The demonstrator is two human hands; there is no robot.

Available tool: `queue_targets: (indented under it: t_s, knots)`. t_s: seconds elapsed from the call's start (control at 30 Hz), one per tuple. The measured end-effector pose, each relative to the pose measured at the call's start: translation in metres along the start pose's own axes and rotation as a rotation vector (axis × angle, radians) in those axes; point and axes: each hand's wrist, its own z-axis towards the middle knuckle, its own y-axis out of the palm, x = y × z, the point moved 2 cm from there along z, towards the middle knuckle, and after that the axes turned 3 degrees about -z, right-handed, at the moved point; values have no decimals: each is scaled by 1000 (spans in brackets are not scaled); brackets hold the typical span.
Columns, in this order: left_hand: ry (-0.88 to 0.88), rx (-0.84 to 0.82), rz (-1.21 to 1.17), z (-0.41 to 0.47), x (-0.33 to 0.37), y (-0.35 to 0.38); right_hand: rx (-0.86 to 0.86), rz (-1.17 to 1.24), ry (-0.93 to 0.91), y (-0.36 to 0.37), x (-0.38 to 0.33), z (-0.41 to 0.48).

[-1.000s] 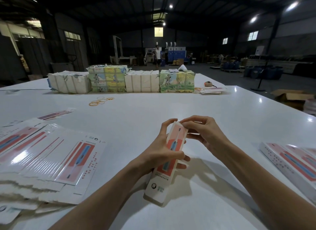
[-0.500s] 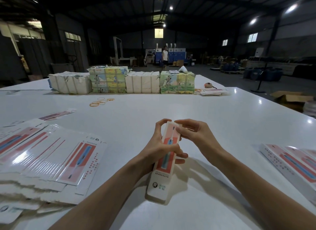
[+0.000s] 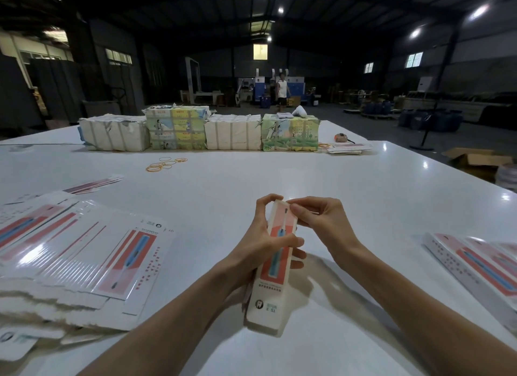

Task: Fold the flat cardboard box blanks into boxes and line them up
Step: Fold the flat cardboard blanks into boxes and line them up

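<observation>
Head view: since a second ago the box [image 3: 270, 297] has come a little nearer, and the right hand [image 3: 324, 221] has settled on its far end, fingertips pinching the top edge. The left hand [image 3: 251, 249] grips the box around its middle, forefinger hooked over the top, holding it tilted above the counter [image 3: 279, 174]. Blanks [image 3: 84, 252] lie to the left, folded boxes [image 3: 481, 266] to the right.

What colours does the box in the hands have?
White box with a red panel and blue strip; head view.
</observation>
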Motion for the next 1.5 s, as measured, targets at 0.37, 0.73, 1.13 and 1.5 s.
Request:
queue_targets:
  t_s: [0.37,0.73,1.13,1.5]
  knots:
    - [-25,220,-396,8,-2,-2,-4,-466,-123,12,9,-3]
    - [-74,295,-549,6,7,-7,-466,-925,-37,21,-12,-26]
    - [109,-69,427,-1,-23,-2,-8,-1360,151,-106,-4,-92]
    - [101,-82,506,-1,-30,1,175,-1645,286,-188,-23,-134]
